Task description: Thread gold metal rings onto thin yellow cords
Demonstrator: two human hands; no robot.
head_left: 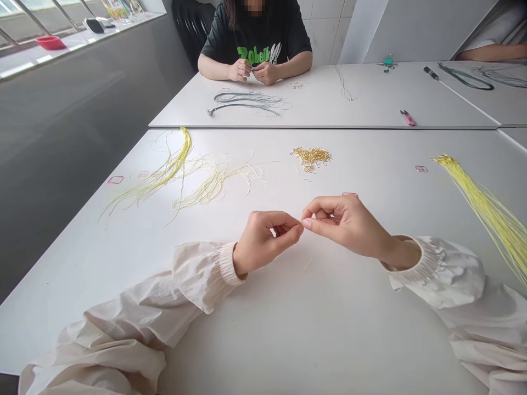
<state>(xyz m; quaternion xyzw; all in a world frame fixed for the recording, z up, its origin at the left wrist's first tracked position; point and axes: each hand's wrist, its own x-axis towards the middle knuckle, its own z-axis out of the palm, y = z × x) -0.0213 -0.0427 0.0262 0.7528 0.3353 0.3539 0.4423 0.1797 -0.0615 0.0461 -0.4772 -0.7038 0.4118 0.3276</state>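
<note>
My left hand point(269, 240) and my right hand point(346, 222) meet fingertip to fingertip above the white table point(313, 329). Each one pinches with thumb and forefinger; whatever is between the tips is too small to make out. Beyond them lies a pile of small gold hooks point(313, 156). Loose pale yellow cords point(209, 186) spread to the left of it, beside a brighter yellow bundle point(181, 156). At the far right rests a long bundle of yellow cords point(486, 203) with gold pieces at its upper end.
Across the table a person point(255, 44) in a black shirt works with both hands. Dark cords point(247, 101), pink snips point(408, 117) and a black pen-like object point(431, 73) lie on the far table. A wall with a windowsill point(78, 38) borders the left side.
</note>
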